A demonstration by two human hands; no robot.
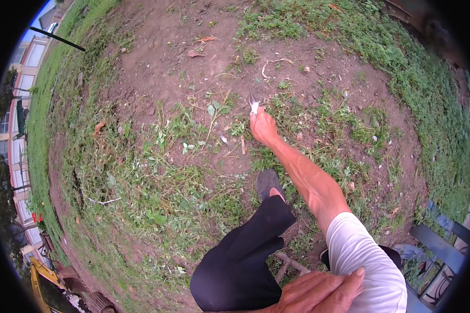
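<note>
My right arm, in a short white sleeve (pixel 363 250), reaches out over the soil. At its end my right hand (pixel 263 127) is closed round a small tool (pixel 254 107) with a white part showing above the fist and a thin dark tip pointed at bare earth. Its handle is hidden in the fist, and I cannot make out its exact kind. My left hand (pixel 321 293) lies low in view against the sleeve, fingers stretched out and holding nothing. Leafy weeds (pixel 214 112) stand to the left of the tool.
My shoe (pixel 269 182) and black trouser leg (pixel 245 250) are below the right hand. Loose pulled weeds (pixel 141 198) cover the ground at left. A blue metal frame (pixel 438 245) stands at lower right. A yellow machine arm (pixel 39 281) and buildings appear at the left rim.
</note>
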